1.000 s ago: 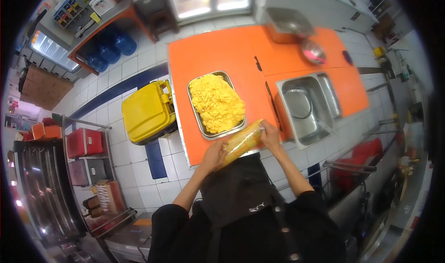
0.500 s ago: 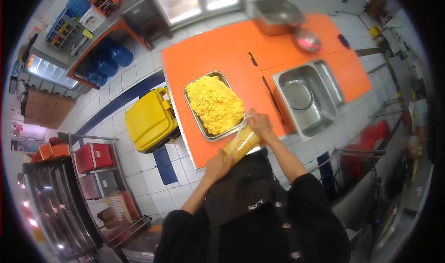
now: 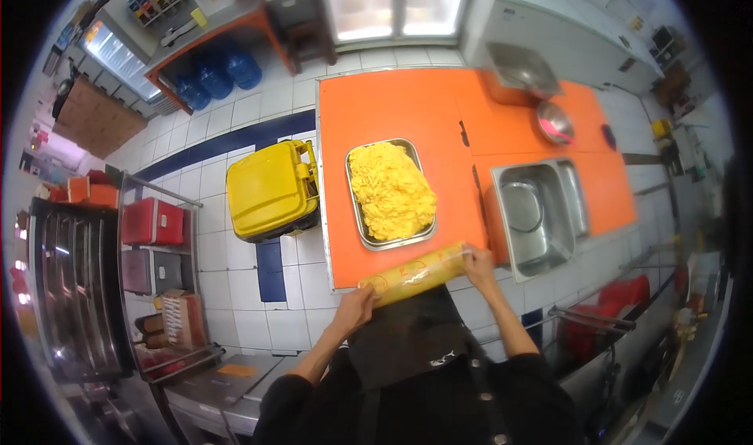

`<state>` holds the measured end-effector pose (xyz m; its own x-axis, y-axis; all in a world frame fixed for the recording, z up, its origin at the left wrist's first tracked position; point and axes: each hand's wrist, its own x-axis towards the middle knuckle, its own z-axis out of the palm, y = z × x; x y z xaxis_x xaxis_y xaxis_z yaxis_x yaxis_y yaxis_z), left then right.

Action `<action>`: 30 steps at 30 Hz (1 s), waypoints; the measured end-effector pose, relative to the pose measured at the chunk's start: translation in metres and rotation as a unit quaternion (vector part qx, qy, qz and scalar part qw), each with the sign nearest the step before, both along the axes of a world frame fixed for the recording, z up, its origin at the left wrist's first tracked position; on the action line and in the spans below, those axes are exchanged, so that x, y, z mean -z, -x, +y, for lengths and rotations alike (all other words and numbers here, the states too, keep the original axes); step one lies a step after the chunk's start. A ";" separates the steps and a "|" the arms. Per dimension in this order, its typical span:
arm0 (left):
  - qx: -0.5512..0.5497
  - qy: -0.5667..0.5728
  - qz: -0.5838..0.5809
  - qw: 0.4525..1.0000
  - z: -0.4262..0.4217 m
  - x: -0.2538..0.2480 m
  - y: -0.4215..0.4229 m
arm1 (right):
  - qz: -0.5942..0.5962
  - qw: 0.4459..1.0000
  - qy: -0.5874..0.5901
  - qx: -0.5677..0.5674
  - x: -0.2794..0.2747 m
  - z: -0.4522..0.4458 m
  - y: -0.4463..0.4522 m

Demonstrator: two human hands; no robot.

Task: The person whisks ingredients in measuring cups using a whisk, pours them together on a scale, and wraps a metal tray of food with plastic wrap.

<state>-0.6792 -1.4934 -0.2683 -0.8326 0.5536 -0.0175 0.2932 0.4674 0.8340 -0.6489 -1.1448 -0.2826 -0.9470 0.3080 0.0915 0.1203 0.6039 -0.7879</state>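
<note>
Both my hands hold a long yellow plastic package (image 3: 414,275) with printed marks, stretched lengthwise at the front edge of the orange table. My left hand (image 3: 357,305) is closed on its left end, and my right hand (image 3: 478,264) grips the right end, slightly higher. What the package contains cannot be made out. Just beyond it stands a rectangular metal tray (image 3: 384,245) heaped with a lumpy yellow mass (image 3: 392,190).
The orange table (image 3: 369,103) has a metal sink (image 3: 541,245) set in its right part. Behind it are a metal bowl (image 3: 554,122) and a deep metal pan (image 3: 522,72). A yellow lidded bin (image 3: 271,190) stands left of the table, near a shelf rack (image 3: 161,186).
The package has turned from a steep slant to a flatter one, and my right hand has moved right and down to its end. My view has shifted, so the table sits further right.
</note>
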 end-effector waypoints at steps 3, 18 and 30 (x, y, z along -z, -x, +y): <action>-0.072 0.012 -0.094 0.993 0.000 -0.004 -0.005 | -0.022 1.000 -0.006 -0.019 -0.020 0.001 -0.009; -0.059 0.192 -0.046 0.979 0.022 -0.050 -0.006 | 0.053 0.993 0.002 -0.107 -0.070 0.020 0.016; -0.093 0.145 0.072 0.982 0.120 0.020 0.026 | 0.134 0.982 -0.002 -0.134 -0.078 0.053 0.022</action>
